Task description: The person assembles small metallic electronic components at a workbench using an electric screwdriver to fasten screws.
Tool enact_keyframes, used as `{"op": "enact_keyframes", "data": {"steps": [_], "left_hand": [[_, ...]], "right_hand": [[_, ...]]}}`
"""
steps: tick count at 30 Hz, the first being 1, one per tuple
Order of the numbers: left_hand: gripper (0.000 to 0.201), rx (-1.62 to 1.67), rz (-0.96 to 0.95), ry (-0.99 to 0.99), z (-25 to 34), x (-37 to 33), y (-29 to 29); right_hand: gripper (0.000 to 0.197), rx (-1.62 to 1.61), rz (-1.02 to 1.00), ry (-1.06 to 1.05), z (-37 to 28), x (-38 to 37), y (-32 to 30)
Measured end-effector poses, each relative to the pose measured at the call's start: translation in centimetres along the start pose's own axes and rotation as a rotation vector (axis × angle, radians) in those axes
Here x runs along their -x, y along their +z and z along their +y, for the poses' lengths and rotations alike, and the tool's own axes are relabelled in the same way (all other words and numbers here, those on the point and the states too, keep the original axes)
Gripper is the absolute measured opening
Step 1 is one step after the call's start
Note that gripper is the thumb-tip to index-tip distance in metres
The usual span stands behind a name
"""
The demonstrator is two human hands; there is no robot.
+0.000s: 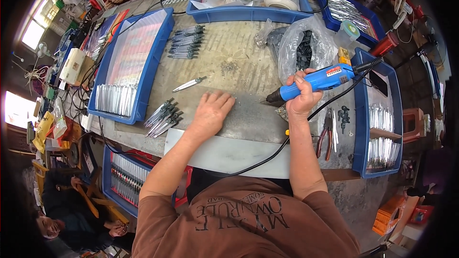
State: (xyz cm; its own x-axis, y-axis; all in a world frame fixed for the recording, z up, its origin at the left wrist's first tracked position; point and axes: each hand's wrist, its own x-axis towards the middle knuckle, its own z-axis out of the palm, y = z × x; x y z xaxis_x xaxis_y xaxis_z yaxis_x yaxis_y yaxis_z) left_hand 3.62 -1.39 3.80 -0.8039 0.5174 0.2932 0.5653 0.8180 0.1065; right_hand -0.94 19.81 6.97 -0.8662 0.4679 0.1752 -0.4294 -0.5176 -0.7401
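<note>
My right hand point(303, 96) is wrapped round a blue electric screwdriver point(318, 81), its black nose pointing left and down toward the tabletop. My left hand point(213, 111) lies on the table with its fingers stretched out, and I see nothing held in it. Just beyond it lies a single slim silver piece with a dark head point(189, 84), much like a drawing compass. A loose pile of similar silver pieces point(163, 118) rests to its left. Farther off, a neat stack of them point(186, 42) is laid out. Tiny metal parts point(230, 67) are scattered mid-table.
Blue trays point(143, 93) border the table on the left, at the back and on the right point(362, 136). A clear bag of dark parts point(306, 50) sits at back right. Pliers point(326, 134) lie beside my right forearm. The screwdriver's black cable point(260, 163) loops past my arm. Other people sit nearby.
</note>
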Motion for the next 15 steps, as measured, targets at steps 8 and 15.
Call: {"op": "enact_keyframes", "data": {"steps": [8,15], "left_hand": [[0.039,0.044,-0.079,0.005,2.2,0.8,-0.3],[0.036,0.040,-0.031,-0.137,0.4,1.3,-0.5]], "right_hand": [[0.033,-0.026,-0.004,-0.006,0.1,-0.1,-0.2],[0.033,-0.028,-0.002,-0.005,0.1,-0.1,-0.2]]}}
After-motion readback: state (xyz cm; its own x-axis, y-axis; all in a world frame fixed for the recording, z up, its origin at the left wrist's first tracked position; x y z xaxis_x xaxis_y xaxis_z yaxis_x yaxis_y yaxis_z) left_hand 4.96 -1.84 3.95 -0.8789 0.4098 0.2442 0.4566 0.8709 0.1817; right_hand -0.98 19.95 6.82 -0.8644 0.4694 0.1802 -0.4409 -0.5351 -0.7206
